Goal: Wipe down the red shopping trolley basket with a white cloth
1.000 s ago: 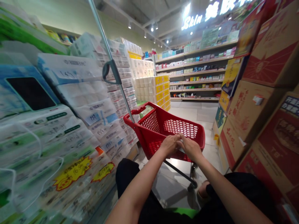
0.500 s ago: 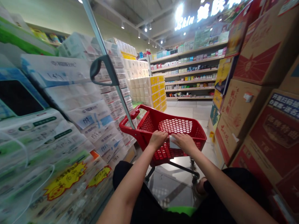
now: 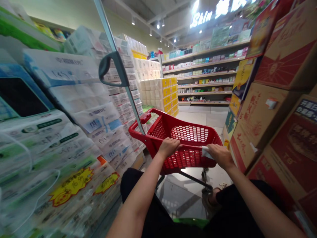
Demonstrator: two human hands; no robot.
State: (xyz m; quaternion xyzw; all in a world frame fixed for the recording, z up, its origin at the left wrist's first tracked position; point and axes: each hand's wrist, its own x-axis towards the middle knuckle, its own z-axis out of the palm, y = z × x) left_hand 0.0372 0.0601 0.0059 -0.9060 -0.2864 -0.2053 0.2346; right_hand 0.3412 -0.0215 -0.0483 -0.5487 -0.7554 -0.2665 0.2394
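A red plastic shopping cart (image 3: 183,162) with perforated walls stands in front of me, its near rim facing me. My left hand (image 3: 169,146) is closed around that rim near the middle. Farther right, my right hand (image 3: 221,155) presses a white cloth or tissue (image 3: 207,152) against the same rim, with its fingers closed over it. At the cart's left end rises a metal pole with a dark grey handle (image 3: 119,69). The basket's visible inside shows only its red walls.
Stacked packs of tissue paper (image 3: 94,112) line the left side, some with yellow price tags (image 3: 71,186). Cardboard cartons (image 3: 257,109) are piled on the right. Shelves of small products (image 3: 203,76) stand at the back. A green seat edge (image 3: 190,222) shows below me.
My right hand has slid rightward along the cart's rim with the white cloth or tissue. My left hand stays on the rim. The view has shifted slightly.
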